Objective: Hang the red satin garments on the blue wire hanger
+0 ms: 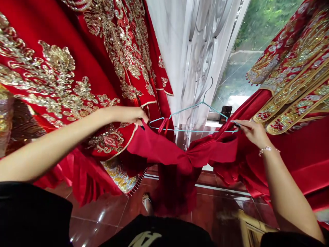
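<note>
Left hand (141, 118) pinching red dress (160, 147), right hand (253, 133) pinching teal hanger (203, 102) tip; I fear tilt sliding straps (161, 126) off.

The person wears a black top (169, 228) with black sleeves (34, 212) ending above the elbows, pale lettering (145, 239) on its front, a thin bracelet (266, 149) with a pale pinkish ornament, dark nail polish (143, 127), and a spotted-strap shoe (145, 196)

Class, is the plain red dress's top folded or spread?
Spread: the plain red dress's top reaches out to both sides of its gathered middle, the left hand pinching one side.
</note>
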